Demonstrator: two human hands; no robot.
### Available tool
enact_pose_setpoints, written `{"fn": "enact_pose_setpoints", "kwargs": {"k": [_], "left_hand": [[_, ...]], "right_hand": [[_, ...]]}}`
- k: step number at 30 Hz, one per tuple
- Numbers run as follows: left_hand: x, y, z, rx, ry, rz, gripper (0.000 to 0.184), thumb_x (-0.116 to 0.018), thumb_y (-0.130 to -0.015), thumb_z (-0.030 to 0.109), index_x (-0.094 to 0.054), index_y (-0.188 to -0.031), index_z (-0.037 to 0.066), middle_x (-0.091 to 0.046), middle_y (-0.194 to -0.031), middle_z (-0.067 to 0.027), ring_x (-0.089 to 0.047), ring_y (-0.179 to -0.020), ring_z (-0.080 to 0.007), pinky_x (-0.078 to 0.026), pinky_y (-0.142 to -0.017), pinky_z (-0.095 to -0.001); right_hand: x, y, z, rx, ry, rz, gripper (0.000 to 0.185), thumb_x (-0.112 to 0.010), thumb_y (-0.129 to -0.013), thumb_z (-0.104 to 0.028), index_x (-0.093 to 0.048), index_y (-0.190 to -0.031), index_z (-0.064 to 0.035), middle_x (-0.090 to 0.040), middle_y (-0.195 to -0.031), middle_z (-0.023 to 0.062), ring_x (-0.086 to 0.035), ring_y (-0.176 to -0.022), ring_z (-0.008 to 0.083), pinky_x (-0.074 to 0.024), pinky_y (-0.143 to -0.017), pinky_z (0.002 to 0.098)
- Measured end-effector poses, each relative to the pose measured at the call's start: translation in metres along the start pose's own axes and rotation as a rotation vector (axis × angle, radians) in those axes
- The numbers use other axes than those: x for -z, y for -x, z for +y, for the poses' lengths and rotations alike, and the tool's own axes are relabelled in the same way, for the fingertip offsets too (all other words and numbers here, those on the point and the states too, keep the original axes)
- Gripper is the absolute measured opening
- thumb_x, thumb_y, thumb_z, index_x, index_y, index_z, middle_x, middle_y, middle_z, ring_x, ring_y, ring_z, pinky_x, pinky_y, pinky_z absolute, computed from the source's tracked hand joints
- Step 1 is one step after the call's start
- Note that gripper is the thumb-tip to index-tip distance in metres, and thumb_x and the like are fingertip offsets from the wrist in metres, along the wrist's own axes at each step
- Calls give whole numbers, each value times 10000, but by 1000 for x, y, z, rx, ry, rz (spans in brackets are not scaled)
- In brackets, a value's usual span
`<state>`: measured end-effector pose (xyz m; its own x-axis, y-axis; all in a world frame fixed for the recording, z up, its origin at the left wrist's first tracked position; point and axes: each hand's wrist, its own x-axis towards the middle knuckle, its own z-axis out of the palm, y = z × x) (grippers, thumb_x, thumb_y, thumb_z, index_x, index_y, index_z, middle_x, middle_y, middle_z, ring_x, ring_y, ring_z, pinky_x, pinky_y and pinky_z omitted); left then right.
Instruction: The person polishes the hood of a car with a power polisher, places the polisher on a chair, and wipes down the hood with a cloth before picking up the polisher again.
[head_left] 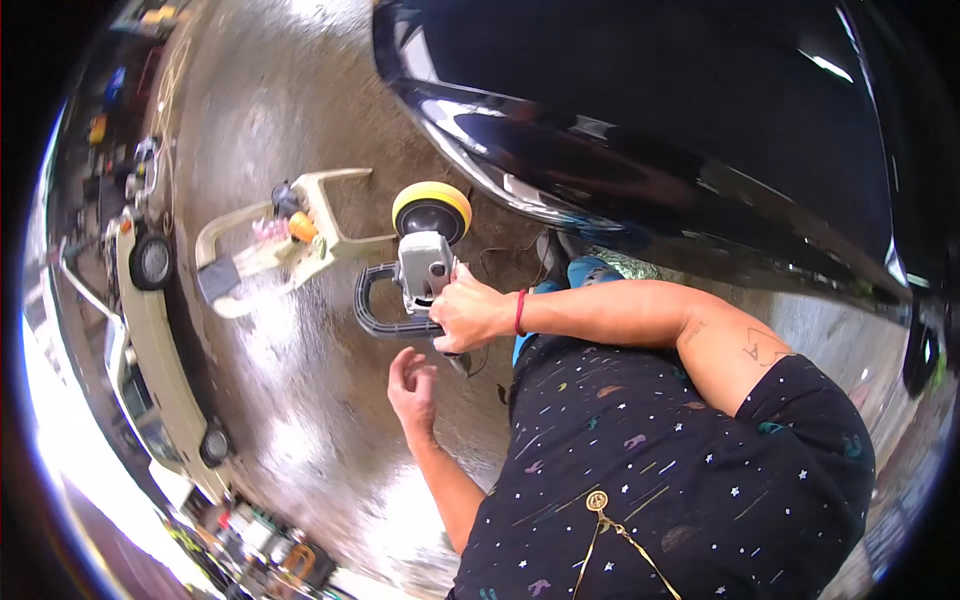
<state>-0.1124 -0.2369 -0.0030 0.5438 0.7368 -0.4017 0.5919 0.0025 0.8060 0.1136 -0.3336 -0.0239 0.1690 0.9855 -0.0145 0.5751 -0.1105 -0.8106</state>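
Note:
A car polisher (425, 262) with a grey head, a black loop handle and a round yellow foam pad (432, 205) hangs over the floor in front of my body. My right hand (468, 312) is wrapped around its body, with a red band on that wrist. The pad faces away from me and stands apart from the glossy black car (640, 130). Just below the handle is my left hand (411, 388), raised with its fingers loosely bent and apart, holding nothing.
A pale plastic chair (335, 225) with bottles and cloth on it is at left. Beyond it stands a beige car (165, 345). A cord (487, 262) runs near my feet. Clutter (265, 540) lies at lower left. The concrete floor looks wet or shiny.

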Motion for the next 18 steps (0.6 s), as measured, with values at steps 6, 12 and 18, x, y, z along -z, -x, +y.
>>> {"fn": "enact_pose_setpoints", "kwargs": {"k": [6,12,18], "left_hand": [[-18,52,20,216,883,236,293,-594,-956,286,-611,-1114,40,-668,-1091,-138,-668,-930,-205,-553,-767,-327],[-12,109,-11,145,1165,654,231,-551,-973,263,-624,-1039,54,-700,-1016,-128,-652,-1010,-269,-497,-946,-415],[-1,100,-32,196,1188,881,239,-531,-975,262,-564,-1004,27,-677,-986,-155,-652,-997,-298,-522,-922,-434]], "right_hand": [[-37,-2,-44,376,37,-296,342,-684,-729,-409,-742,-730,-71,-701,-722,149,-695,-737,331,-404,-837,548],[-77,-20,-74,630,-10,-586,378,-670,-776,-447,-730,-760,-74,-695,-700,146,-679,-686,356,-440,-823,534],[-124,-67,-62,785,-163,-876,392,-703,-805,-420,-711,-901,-40,-702,-836,200,-677,-856,391,-487,-826,506]]}}
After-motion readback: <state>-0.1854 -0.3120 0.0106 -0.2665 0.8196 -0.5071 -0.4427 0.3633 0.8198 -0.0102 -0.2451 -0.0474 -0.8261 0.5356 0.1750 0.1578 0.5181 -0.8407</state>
